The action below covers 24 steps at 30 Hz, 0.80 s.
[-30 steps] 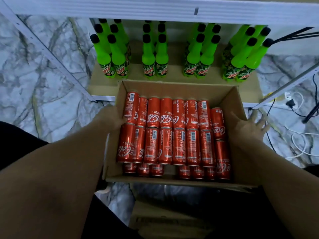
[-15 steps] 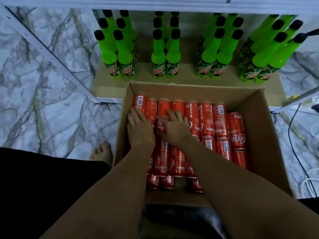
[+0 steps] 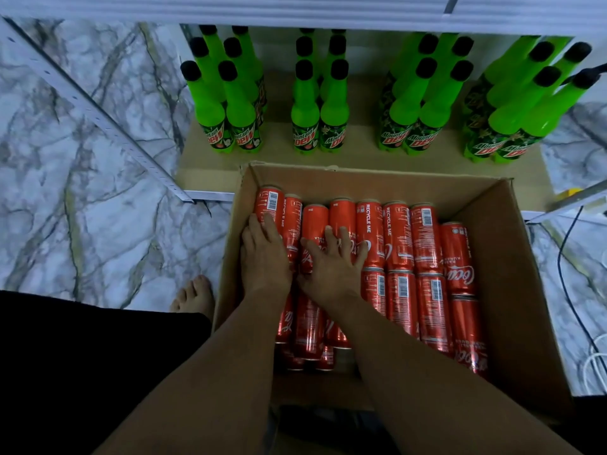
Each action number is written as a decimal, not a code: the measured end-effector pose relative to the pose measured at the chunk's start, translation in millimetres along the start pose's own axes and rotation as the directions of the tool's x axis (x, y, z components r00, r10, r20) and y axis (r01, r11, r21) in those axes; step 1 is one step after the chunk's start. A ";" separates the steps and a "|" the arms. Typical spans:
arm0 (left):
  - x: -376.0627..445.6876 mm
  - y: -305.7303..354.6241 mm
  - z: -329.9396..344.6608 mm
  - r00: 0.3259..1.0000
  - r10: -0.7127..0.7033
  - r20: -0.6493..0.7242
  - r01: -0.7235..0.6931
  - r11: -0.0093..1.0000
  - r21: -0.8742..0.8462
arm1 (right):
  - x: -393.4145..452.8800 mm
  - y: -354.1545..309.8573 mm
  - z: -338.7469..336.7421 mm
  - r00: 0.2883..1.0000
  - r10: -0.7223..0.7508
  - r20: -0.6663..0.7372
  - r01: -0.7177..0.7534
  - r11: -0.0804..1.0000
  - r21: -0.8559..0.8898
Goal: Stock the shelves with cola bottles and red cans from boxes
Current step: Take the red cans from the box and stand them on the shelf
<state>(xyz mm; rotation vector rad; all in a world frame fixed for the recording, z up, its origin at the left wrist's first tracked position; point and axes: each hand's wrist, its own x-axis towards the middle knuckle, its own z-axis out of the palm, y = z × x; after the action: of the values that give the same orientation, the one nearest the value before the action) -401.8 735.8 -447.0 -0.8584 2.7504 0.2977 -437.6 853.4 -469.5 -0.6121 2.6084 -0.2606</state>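
both hands, left hand (image 3: 262, 257) and right hand (image 3: 331, 267), lie flat-fingered, grasping nothing, on red aluminium cans (image 3: 399, 236) in the brown cardboard box (image 3: 512, 257); smooth, loosely stacked cans may roll or slip.

We see glossy metal red cans (image 3: 397, 238) in a matt brown cardboard box (image 3: 512, 290), shiny green plastic bottles (image 3: 305, 113) with matt black caps, a polished veined marble floor (image 3: 82, 208), and pale painted-metal shelf rails (image 3: 92, 110).

Both hands flat on red cans (image 3: 397, 238) (lying sideways), cardboard box (image 3: 512, 290), green bottles (image 3: 305, 116) beyond
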 end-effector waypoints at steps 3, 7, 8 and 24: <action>2.9 1.7 0.9 1.000 -0.001 -0.019 0.002 0.999 0.041 | 7.7 -14.8 -4.9 0.997 0.082 0.009 -0.082 0.995 0.052; -0.1 -3.7 7.0 0.998 0.038 -0.051 -0.038 0.999 0.001 | 16.6 -24.4 -3.8 0.987 0.156 0.032 -0.157 0.987 0.045; -1.1 -6.2 9.6 0.997 0.054 -0.055 -0.055 0.998 -0.017 | 17.9 -24.4 -2.7 0.987 0.160 0.033 -0.161 0.986 0.033; -7.3 -15.5 -0.4 0.998 0.043 -0.039 -0.055 0.917 -0.394 | 17.8 -25.7 3.4 0.982 0.179 -0.067 -0.174 0.982 0.068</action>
<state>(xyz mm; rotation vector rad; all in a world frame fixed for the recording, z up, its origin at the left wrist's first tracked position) -387.0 727.1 -446.3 -0.8882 2.7856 0.8821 -440.6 822.3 -472.1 -0.3527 2.6927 -0.3105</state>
